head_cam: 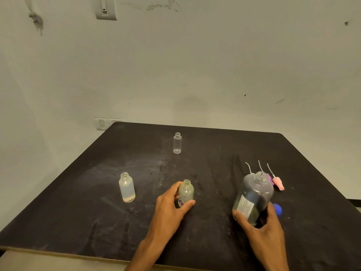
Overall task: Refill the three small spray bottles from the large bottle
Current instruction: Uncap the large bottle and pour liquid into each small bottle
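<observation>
My left hand [172, 204] grips a small uncapped bottle with a star print [186, 191], upright on the dark table [97, 212]. My right hand [263, 225] holds the large clear bottle [254, 194] by its lower body, uncapped and tilted slightly with its mouth up. A frosted small bottle [127, 187] with a little liquid at its bottom stands open to the left. A clear slim small bottle [177, 143] stands open farther back.
Three spray pump heads with dip tubes lie behind the large bottle, one pink [278, 182] and one purple [269, 178]. A blue cap [278, 209] sits beside my right hand. A wall with switch plates [101, 123] rises behind the table.
</observation>
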